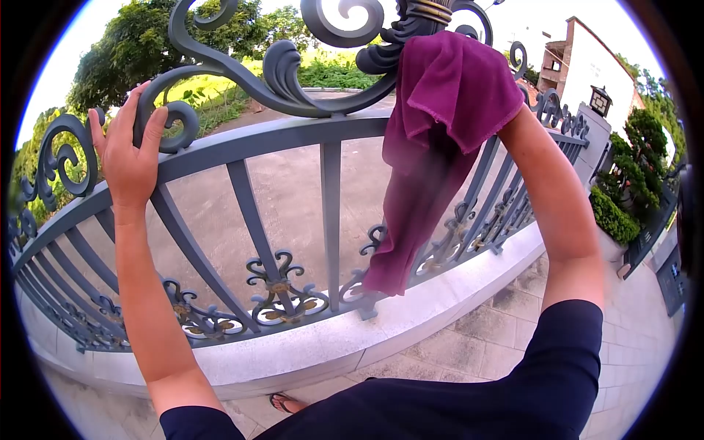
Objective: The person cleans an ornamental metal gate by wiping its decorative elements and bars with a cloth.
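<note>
My left hand (130, 158) rests against the scrollwork (178, 121) on top of a grey metal fence, its fingers stretched up and spread around the curl. A purple cloth (447, 95) hangs in folds in front of the fence's banded central ornament (429, 11), its long end (411, 220) dropping past the top rail (286, 136) and over the bars. The right forearm (546, 183) reaches up into this cloth. My right hand is covered by the fabric and presses it against the ornament; the fingers themselves are hidden.
The fence bars (253, 213) stand on a pale curved ledge (352, 345). Below runs a tiled pavement (469, 352), with a sandalled foot (286, 402) on it. To the right are a pillar with a lantern (600, 101) and shrubs (614, 213). Trees (154, 51) grow beyond the fence.
</note>
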### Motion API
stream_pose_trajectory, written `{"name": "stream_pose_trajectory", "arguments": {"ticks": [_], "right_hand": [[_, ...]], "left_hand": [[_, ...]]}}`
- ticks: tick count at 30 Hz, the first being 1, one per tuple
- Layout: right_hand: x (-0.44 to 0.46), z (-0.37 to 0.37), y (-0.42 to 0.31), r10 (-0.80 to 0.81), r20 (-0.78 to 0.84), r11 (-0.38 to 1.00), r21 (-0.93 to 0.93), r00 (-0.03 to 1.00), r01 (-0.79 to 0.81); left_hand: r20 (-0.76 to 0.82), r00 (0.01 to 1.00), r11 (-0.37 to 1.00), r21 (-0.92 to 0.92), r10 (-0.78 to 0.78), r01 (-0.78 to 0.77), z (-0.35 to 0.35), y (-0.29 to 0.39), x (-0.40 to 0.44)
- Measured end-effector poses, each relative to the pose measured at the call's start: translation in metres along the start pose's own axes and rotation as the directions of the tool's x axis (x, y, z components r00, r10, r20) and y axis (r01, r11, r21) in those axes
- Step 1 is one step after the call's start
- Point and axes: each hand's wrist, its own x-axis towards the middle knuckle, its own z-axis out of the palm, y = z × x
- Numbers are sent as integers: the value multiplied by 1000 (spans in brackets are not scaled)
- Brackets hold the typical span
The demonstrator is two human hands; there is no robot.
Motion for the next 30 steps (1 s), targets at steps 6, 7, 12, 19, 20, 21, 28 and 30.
{"name": "stream_pose_trajectory", "arguments": {"ticks": [6, 7, 12, 19, 20, 21, 28, 30], "right_hand": [[-54, 90, -27, 262, -408, 950, 267, 874, -160], [-55, 100, -31, 19, -436, 931, -320, 900, -174], [-24, 119, -30, 115, -461, 975, -119, 880, -190], [3, 131, -36, -8, -575, 992, 95, 818, 76], [3, 125, -35, -99, -564, 994, -101, 820, 50], [4, 115, -38, -189, -549, 956, -294, 814, 24], [7, 67, -6, -193, -264, 981, -55, 945, 185], [5, 55, 7, -224, -206, 975, -52, 953, 218]], "left_hand": [[-29, 1000, 1000, -4, -6, 6, 1, 3, 1], [-32, 999, 1000, -11, -6, 5, 1, 4, 1], [-36, 999, 1000, 24, 21, -20, 2, 3, 0], [-42, 999, 998, 53, 26, -23, 4, 0, -2], [-52, 998, 998, 54, 32, -30, 5, 0, -1], [-3, 1000, 998, 70, -1, 1, 3, 0, -1], [7, 1000, 995, 105, -1, 0, 3, -2, -4], [19, 1000, 997, 79, -9, 7, 2, 0, -2]]}}
